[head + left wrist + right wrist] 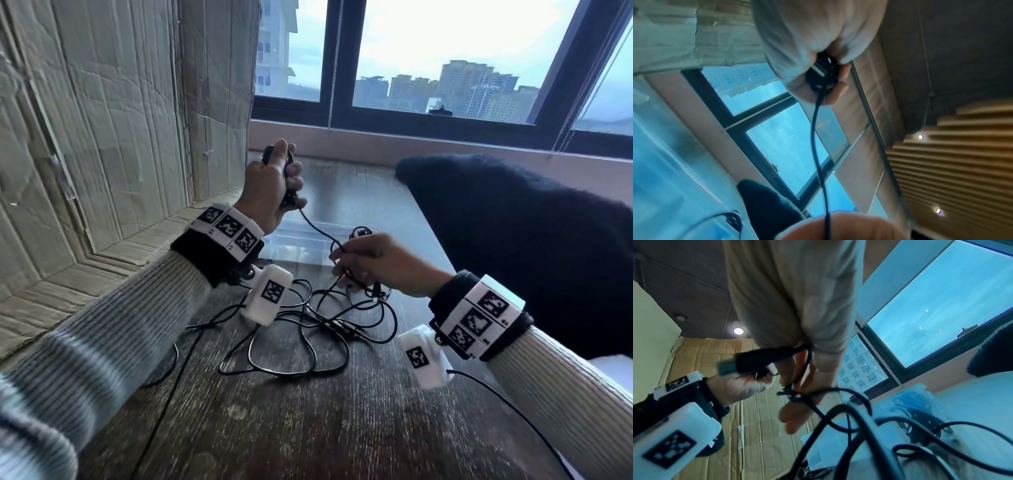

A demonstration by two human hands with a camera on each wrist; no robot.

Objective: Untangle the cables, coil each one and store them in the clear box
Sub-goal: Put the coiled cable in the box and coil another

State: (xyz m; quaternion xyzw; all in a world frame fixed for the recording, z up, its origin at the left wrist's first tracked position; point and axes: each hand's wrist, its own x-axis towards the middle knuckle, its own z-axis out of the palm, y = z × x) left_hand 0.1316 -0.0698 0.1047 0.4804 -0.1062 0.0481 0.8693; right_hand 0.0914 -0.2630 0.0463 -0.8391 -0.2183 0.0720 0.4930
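My left hand (274, 181) is raised above the table and grips a small coil of black cable (823, 73). One strand (317, 228) runs from that coil down to my right hand (359, 263), which pinches it between the fingers (797, 386). A black USB plug (760, 360) sticks out by my right palm. Below both hands a loose tangle of black cables (308, 325) lies on the wooden table. The clear box (301, 240) stands just behind the hands, and a coiled black cable (361, 232) lies inside it.
A creased cardboard sheet (120, 137) walls off the left side. A dark fabric mass (531, 240) lies on the right of the wooden table (342, 428). Behind the box are a sill and a window (445, 68). A thin black wire (507, 404) trails from my right wrist camera.
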